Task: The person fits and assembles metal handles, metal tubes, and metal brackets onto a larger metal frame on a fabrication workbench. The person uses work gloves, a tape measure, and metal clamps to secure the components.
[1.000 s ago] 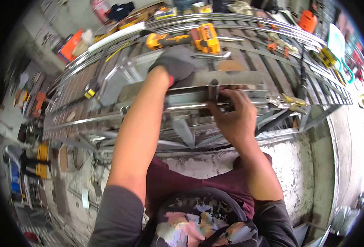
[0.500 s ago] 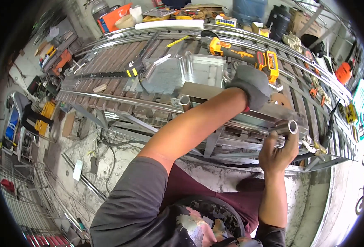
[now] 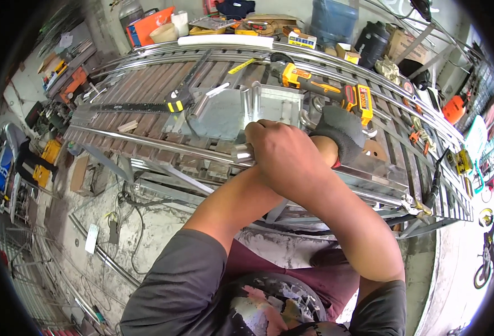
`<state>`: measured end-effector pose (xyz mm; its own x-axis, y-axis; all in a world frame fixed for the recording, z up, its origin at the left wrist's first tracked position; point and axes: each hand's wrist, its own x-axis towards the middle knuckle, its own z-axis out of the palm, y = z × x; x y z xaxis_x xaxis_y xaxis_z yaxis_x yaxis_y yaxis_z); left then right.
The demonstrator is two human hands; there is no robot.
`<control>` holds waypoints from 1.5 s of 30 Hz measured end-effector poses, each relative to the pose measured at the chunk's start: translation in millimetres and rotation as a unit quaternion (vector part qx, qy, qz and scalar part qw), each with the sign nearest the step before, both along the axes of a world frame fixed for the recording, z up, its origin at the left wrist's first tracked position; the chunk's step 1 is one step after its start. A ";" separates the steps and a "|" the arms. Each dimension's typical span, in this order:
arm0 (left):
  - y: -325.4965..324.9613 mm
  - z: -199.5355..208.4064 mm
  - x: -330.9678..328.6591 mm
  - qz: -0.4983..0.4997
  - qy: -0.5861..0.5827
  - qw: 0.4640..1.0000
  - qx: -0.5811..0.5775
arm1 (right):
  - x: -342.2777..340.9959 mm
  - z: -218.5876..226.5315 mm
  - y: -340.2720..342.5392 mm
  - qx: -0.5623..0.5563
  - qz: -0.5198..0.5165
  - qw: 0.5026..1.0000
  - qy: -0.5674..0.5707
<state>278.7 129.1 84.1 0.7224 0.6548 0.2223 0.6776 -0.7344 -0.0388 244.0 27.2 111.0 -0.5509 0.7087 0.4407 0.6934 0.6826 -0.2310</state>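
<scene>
My right hand (image 3: 283, 147), bare, crosses over my left forearm with its fingers curled closed. A short shiny metal tube (image 3: 242, 153) pokes out beside its fingertips, above the bench's near edge. Part of the tube is hidden by the hand. My left hand (image 3: 341, 130), in a dark grey glove, rests over a long flat-sided metal bar (image 3: 378, 175) along the near side of the bench; its fingers are out of sight. Just beyond the hands lie a grey metal sheet (image 3: 219, 115) and a yellow-and-black cordless angle grinder (image 3: 325, 85).
On the slatted metal bench (image 3: 140, 89), a black square ruler (image 3: 129, 106) and a tape measure (image 3: 177, 102) lie to the left. Long shiny pipes (image 3: 224, 42) run along the back. A clamp (image 3: 417, 206) sits at the near right, and cables (image 3: 140, 224) trail on the floor.
My right hand has swung left from the bench's right side, where it held a short metal tube, across my left forearm. The gloved left hand stays almost in place.
</scene>
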 end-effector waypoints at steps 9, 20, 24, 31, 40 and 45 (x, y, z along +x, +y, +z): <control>0.0 10.9 14.6 -0.026 0.063 0.997 -0.031 | 10.3 -6.1 9.3 0.008 -0.003 1.000 -0.006; 14.6 32.7 37.9 0.113 0.106 0.984 -0.083 | -9.5 37.9 25.6 -0.038 0.057 0.997 0.026; -3.8 37.0 40.5 0.103 0.120 0.983 -0.096 | -24.9 40.8 66.1 -0.028 -0.059 0.991 0.114; -22.7 51.0 15.5 0.133 0.159 0.972 -0.109 | -57.8 1.2 121.0 -0.072 -0.120 0.986 -0.094; -46.1 45.0 3.9 -0.017 0.121 0.991 -0.053 | -36.5 -17.4 137.3 -0.129 -0.190 0.968 -0.097; 22.4 -28.3 9.0 0.056 -0.281 0.936 0.204 | -18.0 54.4 101.4 -0.064 -0.154 0.984 -0.069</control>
